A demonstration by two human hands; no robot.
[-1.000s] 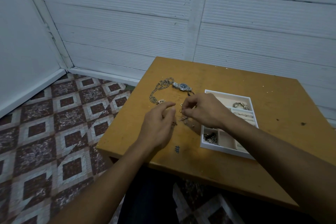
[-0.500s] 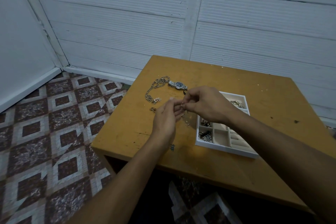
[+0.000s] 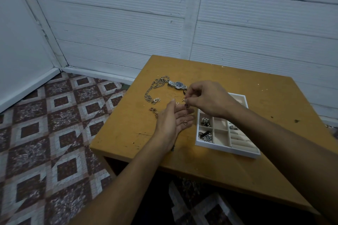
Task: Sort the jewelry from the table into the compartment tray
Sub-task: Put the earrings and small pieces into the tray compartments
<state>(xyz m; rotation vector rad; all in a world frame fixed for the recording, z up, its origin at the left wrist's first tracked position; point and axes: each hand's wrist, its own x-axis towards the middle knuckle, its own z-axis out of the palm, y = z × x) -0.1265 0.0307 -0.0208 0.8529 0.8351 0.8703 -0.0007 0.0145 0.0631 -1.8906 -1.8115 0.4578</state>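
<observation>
My right hand (image 3: pixel 210 99) pinches the top of a thin dangling earring (image 3: pixel 185 113) with small heart charms, held above the table. Just below it my left hand (image 3: pixel 172 124) lies palm up with fingers straight, the earring's lower end hanging over its fingers. The white compartment tray (image 3: pixel 226 147) sits to the right, with jewelry in its left cells and ring rolls on its right side. On the table (image 3: pixel 128 128) lie a silver chain (image 3: pixel 152 90), a blue-faced wristwatch (image 3: pixel 178 84) and small rose-gold pieces (image 3: pixel 154 110).
The table stands in a corner of white panelled walls (image 3: pixel 128 23). Patterned floor tiles (image 3: pixel 45 133) spread to the left. The table's front edge runs close under my forearms.
My right hand has lifted the earring off the table. My left hand has turned palm up and opened beneath it. The view has shifted slightly.
</observation>
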